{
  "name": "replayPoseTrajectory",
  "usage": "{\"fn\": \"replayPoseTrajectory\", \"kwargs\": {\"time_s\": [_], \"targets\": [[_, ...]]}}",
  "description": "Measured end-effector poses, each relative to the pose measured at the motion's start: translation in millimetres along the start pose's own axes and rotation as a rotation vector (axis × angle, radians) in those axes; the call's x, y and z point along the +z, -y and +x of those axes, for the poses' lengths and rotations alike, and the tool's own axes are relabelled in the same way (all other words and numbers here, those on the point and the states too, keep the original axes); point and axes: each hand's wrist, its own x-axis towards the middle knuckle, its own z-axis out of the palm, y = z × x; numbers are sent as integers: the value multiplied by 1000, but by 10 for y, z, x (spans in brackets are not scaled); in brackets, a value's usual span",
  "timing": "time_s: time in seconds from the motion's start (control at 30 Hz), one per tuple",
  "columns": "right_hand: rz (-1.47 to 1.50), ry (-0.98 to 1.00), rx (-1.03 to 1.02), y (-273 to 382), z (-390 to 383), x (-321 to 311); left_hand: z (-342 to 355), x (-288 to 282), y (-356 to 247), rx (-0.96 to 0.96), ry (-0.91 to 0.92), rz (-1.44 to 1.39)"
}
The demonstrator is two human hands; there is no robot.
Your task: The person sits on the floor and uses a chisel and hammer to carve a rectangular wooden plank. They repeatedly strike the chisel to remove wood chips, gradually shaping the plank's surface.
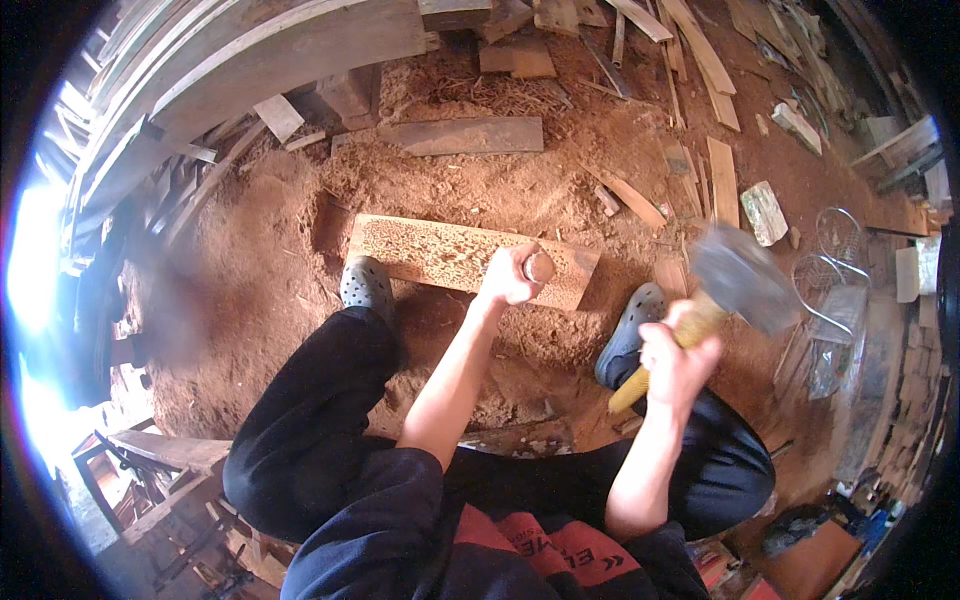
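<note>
A pale wooden board (400,245), its top densely speckled with dark pitted marks, lies on the dirt between my feet. My left hand (508,278) is closed around an upright tool with a round wooden end (539,268) over the board's right half; the tool's lower part is hidden. My right hand (680,360) grips the yellow handle of a hammer (742,275), whose large dark head is motion-blurred and raised to the right of the board. My left grey perforated clog (365,288) touches the board's lower left; my right clog (630,320) is at its right.
Stacked planks (280,50) line the upper left, with a loose board (460,135) beyond the work. Wood strips (722,180), a pale block (765,212) and wire items (835,245) lie at the right. A wooden frame (165,450) stands at lower left beside bright daylight.
</note>
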Motion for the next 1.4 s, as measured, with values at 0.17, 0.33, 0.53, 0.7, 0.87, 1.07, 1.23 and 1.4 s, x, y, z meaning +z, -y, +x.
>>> {"fn": "replayPoseTrajectory", "kwargs": {"time_s": [0.17, 0.33, 0.53, 0.7, 0.87, 1.07, 1.23, 1.4], "targets": [[282, -210, -313, 8, -195, 394, 18, -91, -20, -21, 28, -12], [-853, 323, 130, -705, -74, 503, -6, -73, -8, -35, -47, -149], [-271, -80, -197, -402, -144, 383, -9, -49, 88, -15, -46, -77], [-824, 305, 104, -949, -132, 453, -119, -69, 275, 40, -121, -251], [-222, 3, 6, -386, -81, 181, -111, -41, 307, -44, -32, -211], [-990, 394, 181, -963, -66, 557, -58, -47, 17, -118, -44, -295], [-954, 289, 266, -1281, 68, 362, -53, -164, 269, 142, -60, -308], [-838, 326, 679, -1945, -62, 239, -148, -1015, 825, -15, -526, -1139]]}}
